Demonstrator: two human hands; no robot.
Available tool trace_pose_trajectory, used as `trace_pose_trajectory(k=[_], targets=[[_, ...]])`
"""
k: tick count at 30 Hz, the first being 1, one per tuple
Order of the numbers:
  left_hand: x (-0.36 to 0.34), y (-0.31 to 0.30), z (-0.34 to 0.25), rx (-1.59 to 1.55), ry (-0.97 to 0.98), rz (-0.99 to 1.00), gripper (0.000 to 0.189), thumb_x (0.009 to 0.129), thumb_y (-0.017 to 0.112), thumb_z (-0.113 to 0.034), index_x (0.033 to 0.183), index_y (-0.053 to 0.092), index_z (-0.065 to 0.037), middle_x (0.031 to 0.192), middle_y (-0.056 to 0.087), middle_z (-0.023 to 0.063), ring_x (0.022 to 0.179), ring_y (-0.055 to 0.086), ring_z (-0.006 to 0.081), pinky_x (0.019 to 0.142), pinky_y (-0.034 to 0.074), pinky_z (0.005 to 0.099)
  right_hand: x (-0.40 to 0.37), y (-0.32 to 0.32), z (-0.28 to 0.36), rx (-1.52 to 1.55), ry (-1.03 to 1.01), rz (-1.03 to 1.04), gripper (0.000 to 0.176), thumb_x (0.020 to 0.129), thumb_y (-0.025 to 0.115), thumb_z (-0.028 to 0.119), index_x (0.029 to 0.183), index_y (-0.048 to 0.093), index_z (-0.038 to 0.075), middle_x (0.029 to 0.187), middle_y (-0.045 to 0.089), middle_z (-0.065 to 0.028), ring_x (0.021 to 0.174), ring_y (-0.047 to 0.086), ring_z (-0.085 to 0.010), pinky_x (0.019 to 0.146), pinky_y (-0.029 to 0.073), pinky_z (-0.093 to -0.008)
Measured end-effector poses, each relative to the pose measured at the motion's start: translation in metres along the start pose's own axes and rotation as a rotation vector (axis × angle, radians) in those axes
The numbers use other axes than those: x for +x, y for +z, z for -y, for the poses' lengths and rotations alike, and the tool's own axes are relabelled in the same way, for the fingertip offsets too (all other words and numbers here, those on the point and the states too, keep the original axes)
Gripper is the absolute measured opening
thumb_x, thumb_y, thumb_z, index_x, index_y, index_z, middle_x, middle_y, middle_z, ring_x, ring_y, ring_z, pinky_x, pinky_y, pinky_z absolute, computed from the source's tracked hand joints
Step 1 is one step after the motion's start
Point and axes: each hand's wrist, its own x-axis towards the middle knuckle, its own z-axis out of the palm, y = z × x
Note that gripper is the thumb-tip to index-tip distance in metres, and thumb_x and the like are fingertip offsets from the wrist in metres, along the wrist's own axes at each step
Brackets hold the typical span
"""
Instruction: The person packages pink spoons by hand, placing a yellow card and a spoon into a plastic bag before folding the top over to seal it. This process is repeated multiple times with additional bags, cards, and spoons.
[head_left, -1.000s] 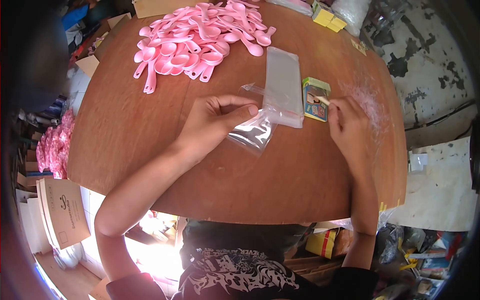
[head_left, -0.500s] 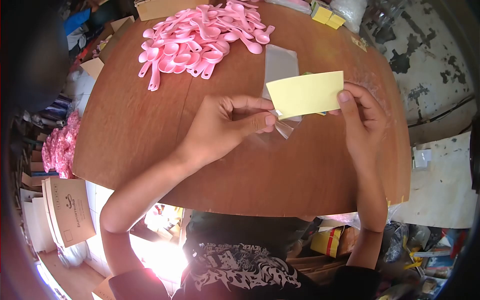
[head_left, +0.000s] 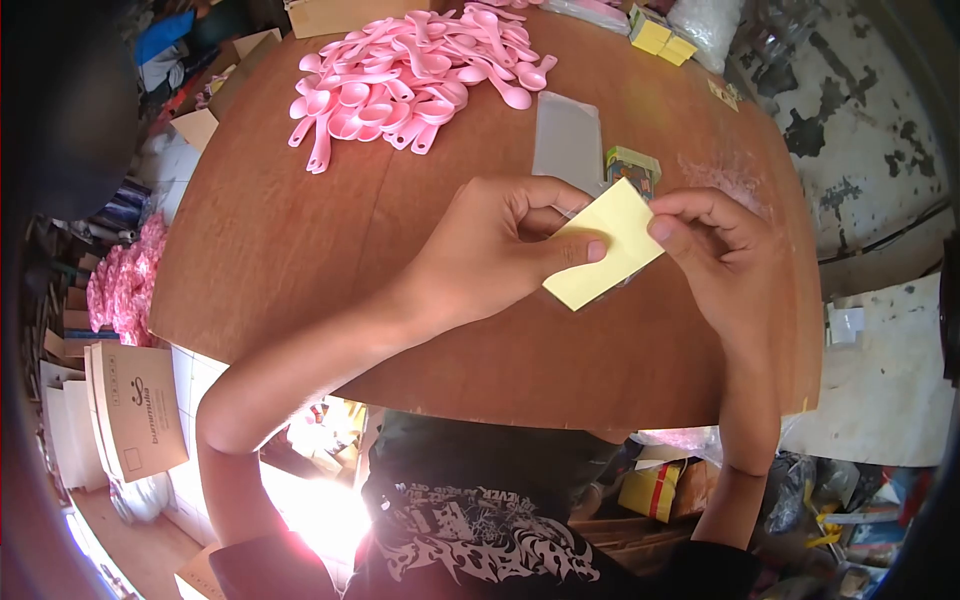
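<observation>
A pale yellow card (head_left: 612,240) is held above the brown table, tilted, its plain face toward me. My left hand (head_left: 510,235) is closed on its left part, thumb on top of the face. A sliver of clear plastic shows along the card's lower edge. My right hand (head_left: 705,240) pinches the card's upper right edge between thumb and finger. Just beyond the card lie a small stack of printed cards (head_left: 635,165) and a flat pile of clear plastic sleeves (head_left: 567,138).
A heap of pink spoons (head_left: 400,85) covers the far left of the table (head_left: 480,370). Yellow card stacks (head_left: 660,38) and a clear plastic bag (head_left: 708,28) stand at the far edge. A cardboard box (head_left: 345,14) is beside the spoons.
The yellow card has turned from nearly level to steeply slanted and moved slightly lower. My left thumb has moved onto its face. The printed card stack behind it is more exposed.
</observation>
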Motion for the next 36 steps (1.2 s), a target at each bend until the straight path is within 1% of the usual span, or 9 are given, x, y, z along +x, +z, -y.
trace_pose_trajectory(k=[5,10,20,22,24,26,30,34,36], targets=[[0.007,0.007,0.000,0.159,0.068,-0.030,0.028,0.090,0.069,-0.011,0.113,0.064,0.004,0.095,0.073,0.0097,0.082,0.064,0.0055,0.068,0.051,0.0202,0.000,0.002,-0.005,-0.141,-0.236,0.147,0.015,0.089,0.067,0.005,0.102,0.069,-0.001,0.094,0.068,-0.0084,0.080,0.064,-0.0108,0.071,0.051,-0.0224],[0.015,0.012,-0.003,0.237,0.040,-0.036,0.027,0.090,0.069,-0.011,0.112,0.066,0.004,0.094,0.073,0.0102,0.083,0.064,0.0059,0.070,0.052,0.0210,-0.003,-0.007,0.000,0.208,0.200,0.252,0.018,0.091,0.066,0.007,0.106,0.067,-0.003,0.095,0.068,-0.0060,0.083,0.063,-0.0106,0.073,0.052,-0.0237],[0.015,0.016,-0.012,0.352,0.239,0.005,0.040,0.087,0.073,-0.016,0.119,0.061,0.004,0.102,0.071,0.0138,0.094,0.068,0.0152,0.079,0.055,0.0276,0.006,-0.008,-0.001,0.203,0.424,0.542,0.020,0.094,0.063,0.010,0.109,0.065,-0.004,0.091,0.069,-0.0060,0.080,0.064,-0.0105,0.072,0.052,-0.0239],[0.003,0.006,-0.011,0.398,0.285,0.013,0.046,0.085,0.074,-0.016,0.124,0.058,0.002,0.095,0.071,0.0138,0.087,0.068,0.0138,0.074,0.054,0.0294,0.009,-0.005,0.001,0.177,0.324,0.504,0.018,0.094,0.062,0.010,0.105,0.066,-0.004,0.086,0.068,-0.0053,0.077,0.064,-0.0107,0.072,0.052,-0.0237],[-0.009,-0.010,-0.009,0.553,0.007,0.124,0.047,0.084,0.074,-0.014,0.125,0.057,0.000,0.089,0.071,0.0125,0.076,0.065,0.0116,0.065,0.051,0.0302,0.018,-0.011,-0.006,0.151,0.268,0.579,0.018,0.094,0.062,0.011,0.103,0.067,-0.004,0.084,0.068,-0.0047,0.076,0.064,-0.0102,0.070,0.051,-0.0234],[-0.021,-0.021,0.001,0.484,-0.024,0.129,0.041,0.084,0.073,-0.013,0.121,0.060,0.000,0.083,0.069,0.0101,0.068,0.061,0.0105,0.059,0.047,0.0307,0.033,-0.020,-0.021,0.122,0.217,0.650,0.018,0.094,0.062,0.012,0.101,0.068,-0.004,0.082,0.068,-0.0042,0.075,0.063,-0.0097,0.068,0.051,-0.0231],[-0.022,-0.043,0.029,0.525,-0.091,0.199,0.035,0.084,0.075,-0.016,0.115,0.064,-0.004,0.074,0.064,0.0044,0.063,0.053,0.0083,0.057,0.043,0.0286,0.095,-0.010,-0.078,-0.124,0.217,0.243,0.021,0.090,0.066,0.017,0.101,0.069,-0.001,0.076,0.066,-0.0024,0.067,0.059,-0.0091,0.062,0.047,-0.0243],[-0.016,-0.050,0.028,0.480,-0.192,0.246,0.033,0.085,0.076,-0.018,0.115,0.065,-0.008,0.072,0.059,0.0002,0.062,0.046,0.0071,0.057,0.038,0.0267,0.165,0.032,-0.133,-0.496,-0.193,0.104,0.016,0.084,0.064,0.005,0.099,0.069,0.003,0.078,0.067,-0.0092,0.073,0.064,-0.0255,0.067,0.050,-0.0385],[-0.015,-0.052,0.026,0.477,-0.253,0.289,0.032,0.086,0.074,-0.015,0.116,0.065,-0.007,0.083,0.065,0.0013,0.070,0.053,0.0061,0.062,0.044,0.0261,0.203,0.042,-0.153,-0.624,-0.302,0.165,0.021,0.082,0.063,0.000,0.103,0.068,0.002,0.088,0.066,-0.0117,0.080,0.065,-0.0275,0.072,0.051,-0.0392]])
